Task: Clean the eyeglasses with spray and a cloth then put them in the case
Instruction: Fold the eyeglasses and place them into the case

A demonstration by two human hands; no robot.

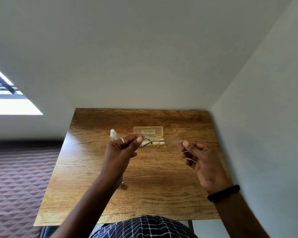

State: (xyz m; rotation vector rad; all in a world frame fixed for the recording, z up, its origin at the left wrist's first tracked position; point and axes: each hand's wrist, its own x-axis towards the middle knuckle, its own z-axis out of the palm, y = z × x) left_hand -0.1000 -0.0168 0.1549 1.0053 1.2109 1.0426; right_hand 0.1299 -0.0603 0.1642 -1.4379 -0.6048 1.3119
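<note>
Centre frame, above tabletop [144, 186]: eyeglasses [162, 144], each end pinched by left fingers [139, 140] and right fingers [186, 143], likely steadied for inspection.

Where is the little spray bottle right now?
Head view: the spray bottle stands on the table, left of the case, just beyond the left hand.

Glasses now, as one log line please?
glasses held over table | left hand pinches | right hand pinches | case open | spray standing
</note>
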